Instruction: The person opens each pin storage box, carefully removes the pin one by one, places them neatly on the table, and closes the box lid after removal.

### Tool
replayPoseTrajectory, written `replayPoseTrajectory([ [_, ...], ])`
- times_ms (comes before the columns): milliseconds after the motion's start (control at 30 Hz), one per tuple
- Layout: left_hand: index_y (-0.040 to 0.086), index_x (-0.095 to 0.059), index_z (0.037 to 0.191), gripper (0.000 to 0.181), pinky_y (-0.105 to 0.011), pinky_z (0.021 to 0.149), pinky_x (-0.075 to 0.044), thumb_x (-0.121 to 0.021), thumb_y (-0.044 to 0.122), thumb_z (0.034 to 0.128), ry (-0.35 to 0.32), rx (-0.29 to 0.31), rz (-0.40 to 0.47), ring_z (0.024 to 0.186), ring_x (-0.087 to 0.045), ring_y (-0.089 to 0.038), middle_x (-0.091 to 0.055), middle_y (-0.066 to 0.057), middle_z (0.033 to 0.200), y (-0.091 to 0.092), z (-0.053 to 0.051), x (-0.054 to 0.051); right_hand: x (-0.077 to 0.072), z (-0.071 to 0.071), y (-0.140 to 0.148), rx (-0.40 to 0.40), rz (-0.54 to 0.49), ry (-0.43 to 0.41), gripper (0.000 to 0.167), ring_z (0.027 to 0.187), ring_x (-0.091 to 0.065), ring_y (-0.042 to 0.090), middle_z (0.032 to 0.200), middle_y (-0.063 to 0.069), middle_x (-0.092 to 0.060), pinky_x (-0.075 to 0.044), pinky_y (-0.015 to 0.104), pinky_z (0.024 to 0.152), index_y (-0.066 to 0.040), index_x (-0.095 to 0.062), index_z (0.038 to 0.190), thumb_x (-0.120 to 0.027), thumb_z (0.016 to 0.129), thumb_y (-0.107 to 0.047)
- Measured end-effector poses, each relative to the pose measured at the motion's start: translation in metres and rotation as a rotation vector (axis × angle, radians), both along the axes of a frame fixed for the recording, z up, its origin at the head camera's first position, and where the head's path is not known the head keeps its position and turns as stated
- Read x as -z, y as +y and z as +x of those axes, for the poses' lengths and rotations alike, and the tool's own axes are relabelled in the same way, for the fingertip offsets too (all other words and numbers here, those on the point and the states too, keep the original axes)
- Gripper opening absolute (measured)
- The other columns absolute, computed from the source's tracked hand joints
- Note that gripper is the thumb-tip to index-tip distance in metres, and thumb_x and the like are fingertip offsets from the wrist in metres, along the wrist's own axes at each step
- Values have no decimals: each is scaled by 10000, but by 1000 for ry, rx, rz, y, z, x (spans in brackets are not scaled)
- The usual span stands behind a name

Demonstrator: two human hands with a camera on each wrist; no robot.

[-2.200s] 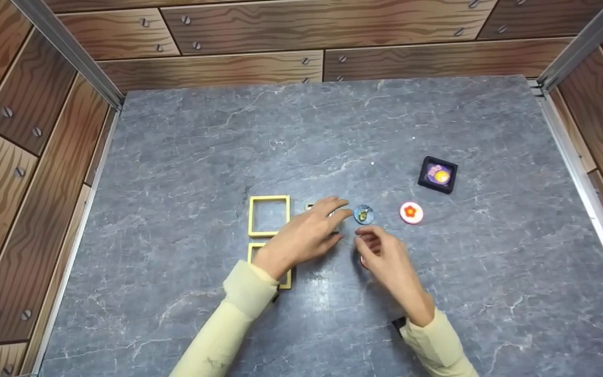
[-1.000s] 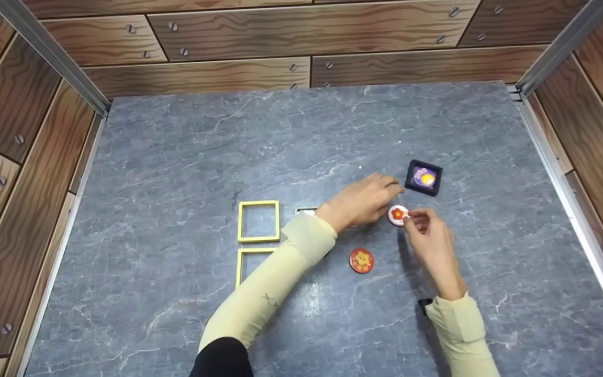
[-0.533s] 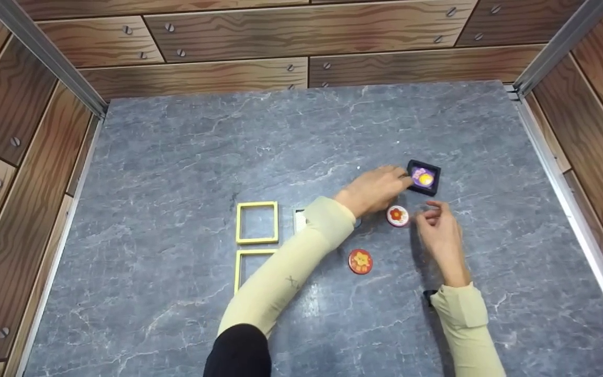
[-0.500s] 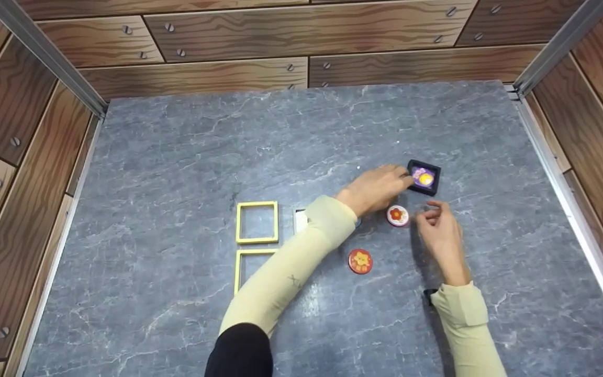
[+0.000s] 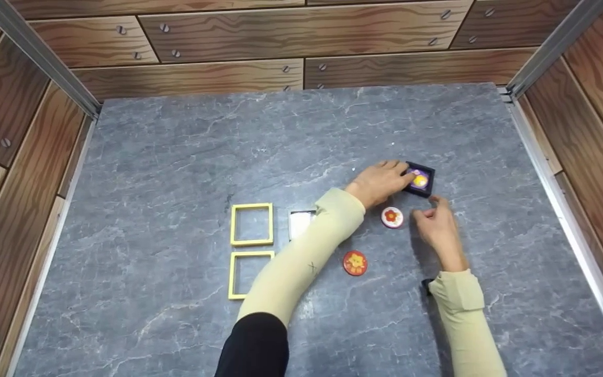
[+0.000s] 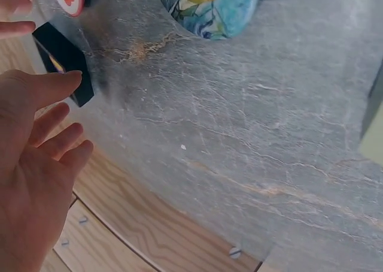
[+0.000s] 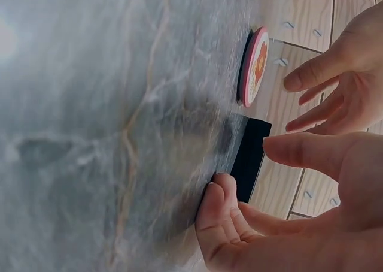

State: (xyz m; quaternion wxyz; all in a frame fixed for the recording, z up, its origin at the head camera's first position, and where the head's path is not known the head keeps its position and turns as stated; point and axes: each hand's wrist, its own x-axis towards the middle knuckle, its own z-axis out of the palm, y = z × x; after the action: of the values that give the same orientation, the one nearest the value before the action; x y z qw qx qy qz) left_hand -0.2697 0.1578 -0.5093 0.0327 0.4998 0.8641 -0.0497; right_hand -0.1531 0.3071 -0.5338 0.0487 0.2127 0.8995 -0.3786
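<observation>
A small black square frame (image 5: 431, 183) lies at the right, with a purple and yellow round badge (image 5: 420, 181) inside. My left hand (image 5: 380, 182) reaches over to the frame's left side. Its thumb extends towards the frame and its fingers are loosely bent (image 6: 36, 146); contact is unclear. At the near right corner of the frame is my right hand (image 5: 440, 233). A gap shows between its thumb and bent fingers, with the frame (image 7: 250, 155) just beyond. Between the hands lies a white badge with a red flower (image 5: 392, 217). A blue painted disc (image 6: 209, 8) is under the left arm, hidden in the head view.
Two yellow square frames (image 5: 234, 225) stand one below the other at the left. Beside them a pale frame with a white inside (image 5: 300, 222) is partly covered by the left sleeve. A red badge with a yellow star (image 5: 355, 263) lies nearer. Wood-patterned walls (image 5: 228, 36) border the table.
The left hand has moved right, from the pale frame to the black frame. The right hand left the red badge, touched the flower badge, then moved up beside the black frame.
</observation>
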Motion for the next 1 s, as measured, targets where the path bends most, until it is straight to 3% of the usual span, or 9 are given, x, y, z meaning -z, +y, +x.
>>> replayPoseTrajectory([
  [233,225,-427,1589,522,-392,1249,-465,-534,133,1087,28,-17,-48,1512,-457,-261,-450,-67,1614,1,-3,5,5,-7,-1,-53,-13,-41,727,905,-647,260,1122,203,-685,-488,285,769,103,-294,1589,-588,1013,-228],
  [400,294,-378,1606,514,-388,1245,-466,-472,196,1110,74,8,-112,1529,-418,-250,-402,-41,1643,8,-3,7,6,-9,0,-74,-12,-42,716,945,-648,324,1071,209,-674,-501,342,805,138,-298,1572,-592,1016,-204],
  [733,427,-157,1676,626,-451,1320,-368,-415,237,1139,71,63,-282,1620,-256,-271,-134,15,1778,36,-5,3,5,-9,12,-79,-15,-66,709,866,-622,265,1018,163,-622,-481,315,762,133,-266,1590,-566,1039,-196],
  [900,474,-51,1681,685,-456,1354,-302,-382,204,1145,47,47,-356,1663,-169,-259,56,75,1802,47,-6,2,5,-10,13,-65,-19,-52,707,999,-619,371,1023,184,-621,-521,479,926,108,-260,1600,-560,1028,-180],
  [1000,478,-50,1680,685,-461,1349,-312,-359,178,1148,44,56,-355,1662,-175,-260,75,87,1800,50,-6,4,5,-10,13,-54,-21,-45,700,1080,-608,423,1059,216,-631,-502,552,1009,90,-266,1603,-563,1024,-168],
])
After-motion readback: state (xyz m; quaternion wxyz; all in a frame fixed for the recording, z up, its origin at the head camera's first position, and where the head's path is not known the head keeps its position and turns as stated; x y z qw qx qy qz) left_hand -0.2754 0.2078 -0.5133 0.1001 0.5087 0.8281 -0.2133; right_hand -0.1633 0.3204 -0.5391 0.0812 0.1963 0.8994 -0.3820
